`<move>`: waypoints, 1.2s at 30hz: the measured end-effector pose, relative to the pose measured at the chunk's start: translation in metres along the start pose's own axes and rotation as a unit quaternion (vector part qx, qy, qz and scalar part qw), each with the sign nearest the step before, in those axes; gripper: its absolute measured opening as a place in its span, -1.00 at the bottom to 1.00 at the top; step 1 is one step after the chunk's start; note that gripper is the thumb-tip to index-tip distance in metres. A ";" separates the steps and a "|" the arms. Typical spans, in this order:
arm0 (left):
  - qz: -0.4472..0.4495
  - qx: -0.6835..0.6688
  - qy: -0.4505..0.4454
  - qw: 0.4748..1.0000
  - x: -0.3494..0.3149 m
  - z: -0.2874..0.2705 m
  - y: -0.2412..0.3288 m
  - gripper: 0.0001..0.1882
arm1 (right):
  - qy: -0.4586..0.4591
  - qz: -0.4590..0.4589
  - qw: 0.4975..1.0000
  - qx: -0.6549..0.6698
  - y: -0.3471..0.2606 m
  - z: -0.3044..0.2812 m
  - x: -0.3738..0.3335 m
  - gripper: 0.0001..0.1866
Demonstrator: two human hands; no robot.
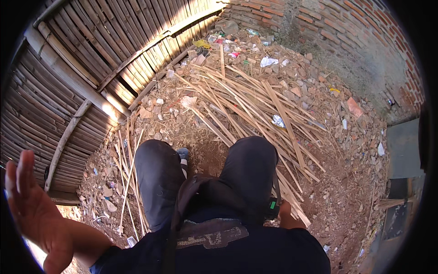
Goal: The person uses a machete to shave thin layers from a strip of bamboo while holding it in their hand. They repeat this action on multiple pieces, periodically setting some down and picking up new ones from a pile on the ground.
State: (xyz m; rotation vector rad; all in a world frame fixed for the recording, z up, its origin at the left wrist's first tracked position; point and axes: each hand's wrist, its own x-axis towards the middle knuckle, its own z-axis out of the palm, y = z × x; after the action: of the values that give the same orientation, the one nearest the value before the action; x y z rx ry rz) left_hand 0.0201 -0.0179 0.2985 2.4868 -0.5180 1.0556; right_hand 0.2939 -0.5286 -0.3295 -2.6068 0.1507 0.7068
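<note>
My left hand [39,214] is raised at the far left edge with its fingers stretched out and nothing in it. Low on the other side, my right hand [285,210] is beside my right knee, close to the near ends of a heap of split bamboo strips [248,102]. Its fingers are largely hidden, so I cannot see whether it grips anything. Right next to it is a small black device [272,206] with a green display. The long pale strips lie crisscrossed on the ground, one broader strip [283,123] on top.
A bamboo-pole wall [68,86] stands to the left and a brick wall [356,32] at the back right. More thin strips [132,173] lie beside my left knee. Rubble and litter cover the ground, including a white scrap [268,61]. A grey panel [403,148] stands at the right.
</note>
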 end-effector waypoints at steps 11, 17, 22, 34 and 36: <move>-0.579 -0.018 -0.002 0.815 -0.214 0.161 -0.172 -0.43 | 0.081 -0.060 0.994 -0.046 -0.055 -0.068 0.054 -0.69; -0.613 -0.116 0.065 0.779 -0.240 0.237 -0.197 -0.38 | 0.120 -0.128 0.982 -0.066 -0.104 -0.091 0.112 -0.63; -0.666 -0.065 0.064 0.741 -0.230 0.224 -0.182 -0.34 | 0.109 -0.127 0.980 -0.111 -0.127 -0.099 0.152 -0.48; -0.745 0.098 0.056 0.657 -0.272 0.203 -0.168 -0.26 | 0.042 -0.131 0.972 -0.193 -0.112 -0.051 0.243 -0.31; -0.749 0.104 0.046 0.653 -0.271 0.206 -0.168 -0.24 | 0.064 -0.135 0.971 -0.185 -0.115 -0.048 0.236 -0.33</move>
State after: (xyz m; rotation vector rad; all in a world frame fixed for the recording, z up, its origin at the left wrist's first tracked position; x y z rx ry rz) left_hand 0.0472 0.0757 -0.0687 1.8880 1.5521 0.4208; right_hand 0.5446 -0.4442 -0.3676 -2.9467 -0.3254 0.5076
